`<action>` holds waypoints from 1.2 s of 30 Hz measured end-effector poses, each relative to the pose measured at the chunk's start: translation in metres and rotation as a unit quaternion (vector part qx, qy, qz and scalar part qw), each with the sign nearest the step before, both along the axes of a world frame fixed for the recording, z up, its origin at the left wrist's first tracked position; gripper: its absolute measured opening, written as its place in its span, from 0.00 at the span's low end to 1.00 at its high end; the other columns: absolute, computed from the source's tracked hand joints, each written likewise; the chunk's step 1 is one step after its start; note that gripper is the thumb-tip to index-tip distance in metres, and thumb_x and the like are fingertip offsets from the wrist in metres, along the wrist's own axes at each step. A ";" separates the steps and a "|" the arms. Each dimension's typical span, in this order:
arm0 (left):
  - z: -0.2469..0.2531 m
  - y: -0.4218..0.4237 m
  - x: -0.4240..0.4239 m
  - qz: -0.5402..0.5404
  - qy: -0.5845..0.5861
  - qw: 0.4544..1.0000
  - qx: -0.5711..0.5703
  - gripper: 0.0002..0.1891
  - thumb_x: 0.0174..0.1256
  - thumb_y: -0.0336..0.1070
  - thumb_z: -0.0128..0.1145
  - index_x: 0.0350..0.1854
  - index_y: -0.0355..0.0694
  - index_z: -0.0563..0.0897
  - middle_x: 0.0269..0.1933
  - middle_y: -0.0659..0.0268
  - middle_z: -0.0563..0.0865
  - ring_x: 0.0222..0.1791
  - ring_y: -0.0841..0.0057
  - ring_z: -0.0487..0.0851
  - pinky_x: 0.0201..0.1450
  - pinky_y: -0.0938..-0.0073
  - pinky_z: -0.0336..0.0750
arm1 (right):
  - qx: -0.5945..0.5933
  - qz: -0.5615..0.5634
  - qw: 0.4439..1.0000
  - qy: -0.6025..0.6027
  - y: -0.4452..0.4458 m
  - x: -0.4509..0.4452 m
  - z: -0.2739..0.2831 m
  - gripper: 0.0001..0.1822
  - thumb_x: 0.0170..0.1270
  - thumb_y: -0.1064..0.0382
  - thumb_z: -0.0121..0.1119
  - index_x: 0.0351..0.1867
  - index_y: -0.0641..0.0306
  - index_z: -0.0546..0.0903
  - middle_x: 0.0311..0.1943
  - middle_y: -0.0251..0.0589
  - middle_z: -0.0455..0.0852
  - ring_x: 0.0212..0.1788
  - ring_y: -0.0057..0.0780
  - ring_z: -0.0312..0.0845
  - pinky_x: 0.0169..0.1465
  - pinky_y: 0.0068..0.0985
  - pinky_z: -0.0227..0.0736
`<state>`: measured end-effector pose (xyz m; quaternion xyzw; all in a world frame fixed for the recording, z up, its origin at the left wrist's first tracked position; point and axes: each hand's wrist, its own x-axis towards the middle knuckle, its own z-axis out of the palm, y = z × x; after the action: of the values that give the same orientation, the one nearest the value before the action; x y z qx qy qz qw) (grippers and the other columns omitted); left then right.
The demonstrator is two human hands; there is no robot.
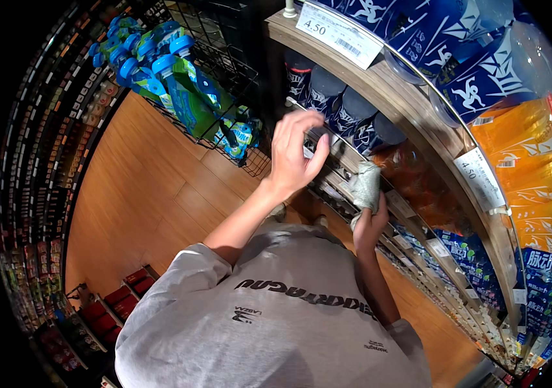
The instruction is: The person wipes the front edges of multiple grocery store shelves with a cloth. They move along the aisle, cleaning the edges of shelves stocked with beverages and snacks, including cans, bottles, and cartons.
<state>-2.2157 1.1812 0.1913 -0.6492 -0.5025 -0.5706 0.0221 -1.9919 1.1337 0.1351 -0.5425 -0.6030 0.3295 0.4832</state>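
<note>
My left hand [296, 151] is raised in front of the shelf edge, thumb spread from the bent fingers. I see nothing in it; its fingertips are slightly blurred. Lower and to the right, my right hand [372, 224] grips a bunched pale grey-green cloth [367, 186] beside the shelf's front rail. Dark-blue-labelled drink bottles [353, 114] stand in a row on the shelf level just beyond my left hand. Deeper in, near the cloth, are orange drink bottles [416, 186], partly in shadow under the upper wooden shelf [431, 109].
Large blue-labelled bottles [480, 72] and wrapped orange bottles [533, 174] fill the upper shelf, with price tags [339, 34] along its edge. A black wire basket [227, 48] holds several blue-capped bottles [179, 82] at left. Wooden flooring [140, 179] lies between this shelf and stocked racks [48, 160].
</note>
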 end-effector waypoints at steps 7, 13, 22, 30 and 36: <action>-0.102 0.025 0.013 0.045 -0.214 0.935 -0.281 0.36 0.56 0.31 0.74 0.63 0.30 0.65 0.61 0.52 0.75 0.36 0.72 0.83 0.42 0.69 0.80 | 0.204 0.048 0.909 -0.361 0.045 -0.018 -0.054 0.28 0.57 0.78 0.53 0.64 0.75 0.76 0.65 0.54 0.77 0.69 0.54 0.69 0.73 0.51 0.60; -0.142 0.054 -0.023 -0.024 -0.297 0.927 -0.228 0.26 0.61 0.25 0.69 0.59 0.30 0.72 0.42 0.62 0.88 0.30 0.83 0.82 0.36 0.79 0.78 | 0.182 0.014 0.888 -0.421 0.041 -0.032 -0.077 0.33 0.56 0.77 0.54 0.69 0.75 0.72 0.71 0.54 0.72 0.75 0.53 0.63 0.75 0.53 0.57; -0.094 0.037 -0.026 -0.128 -0.608 0.666 -0.413 0.09 0.72 0.36 0.65 0.48 0.38 0.87 0.38 0.71 0.89 0.29 0.88 0.82 0.27 0.85 0.76 | 0.199 0.041 0.882 -0.426 0.055 -0.078 -0.083 0.32 0.59 0.74 0.53 0.69 0.77 0.70 0.69 0.58 0.72 0.74 0.53 0.64 0.74 0.52 0.57; -0.096 0.049 -0.048 -0.135 -0.559 0.697 -0.428 0.05 0.70 0.32 0.64 0.40 0.36 0.88 0.33 0.69 0.90 0.24 0.89 0.81 0.23 0.86 0.73 | 0.200 0.071 0.887 -0.410 0.082 -0.161 -0.089 0.18 0.66 0.65 0.54 0.54 0.71 0.82 0.56 0.49 0.81 0.65 0.48 0.71 0.72 0.43 0.62; -0.079 0.055 -0.054 -0.134 -0.545 0.710 -0.425 0.05 0.71 0.32 0.63 0.41 0.36 0.88 0.32 0.68 0.90 0.21 0.89 0.78 0.21 0.88 0.71 | 0.277 0.064 0.841 -0.460 0.116 -0.197 -0.127 0.19 0.65 0.58 0.52 0.52 0.62 0.86 0.51 0.40 0.85 0.65 0.41 0.70 0.74 0.40 0.59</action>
<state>-2.2693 1.2361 0.1122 -0.2262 -0.5244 -0.5483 -0.6109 -2.1889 1.2499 0.0080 -0.4354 -0.8554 -0.1089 0.2585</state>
